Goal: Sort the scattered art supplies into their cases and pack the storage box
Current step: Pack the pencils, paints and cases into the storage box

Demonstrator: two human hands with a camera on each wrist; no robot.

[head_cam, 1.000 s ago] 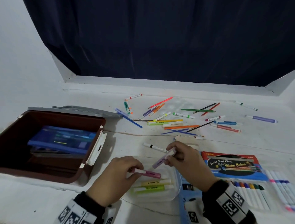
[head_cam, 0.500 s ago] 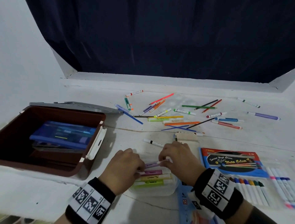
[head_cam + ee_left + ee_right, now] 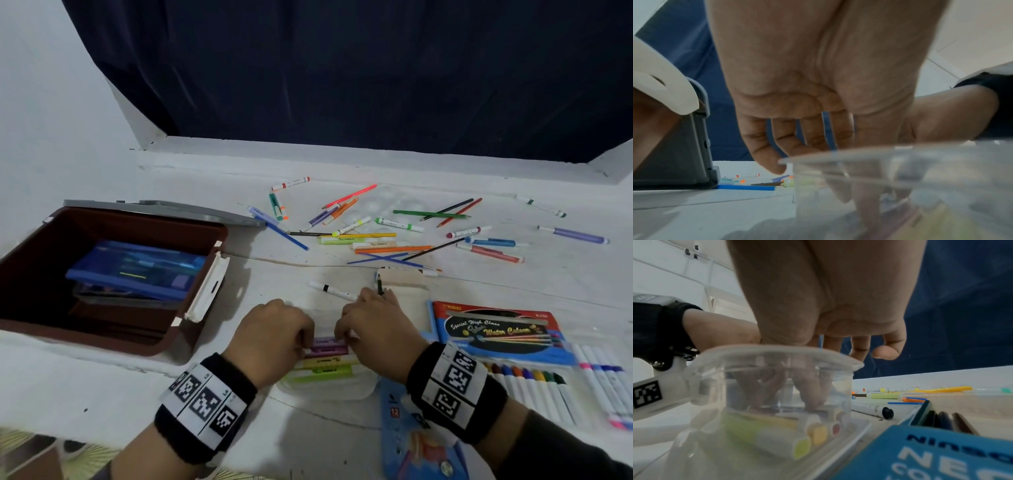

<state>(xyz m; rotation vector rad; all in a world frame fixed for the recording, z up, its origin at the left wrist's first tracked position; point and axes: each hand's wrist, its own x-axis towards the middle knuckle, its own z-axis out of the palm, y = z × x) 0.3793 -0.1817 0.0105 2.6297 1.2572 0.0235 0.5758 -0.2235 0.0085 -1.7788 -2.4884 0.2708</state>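
Observation:
A clear plastic case (image 3: 329, 390) lies at the near table edge, with green (image 3: 322, 375), yellow (image 3: 325, 360) and pink (image 3: 329, 350) highlighters lying side by side in it. A lilac highlighter (image 3: 325, 341) lies at the far end of that row. My left hand (image 3: 306, 342) pinches its left end and my right hand (image 3: 342, 339) pinches its right end. In the right wrist view my right hand (image 3: 807, 399) reaches down inside the case (image 3: 777, 352). The brown storage box (image 3: 102, 342) stands open at the left with a blue case (image 3: 137, 270) inside.
Several loose pens and pencils (image 3: 376, 236) lie scattered beyond the hands. A black-capped white marker (image 3: 332, 291) lies just past my fingers. At the right sit a water-colour pen pack (image 3: 496, 329) and rows of markers (image 3: 534, 387). A blue box (image 3: 920, 451) lies under my right wrist.
My right hand brought the lilac highlighter down from above the case into it. Both hands moved closer together over the row, and my view shifted nearer.

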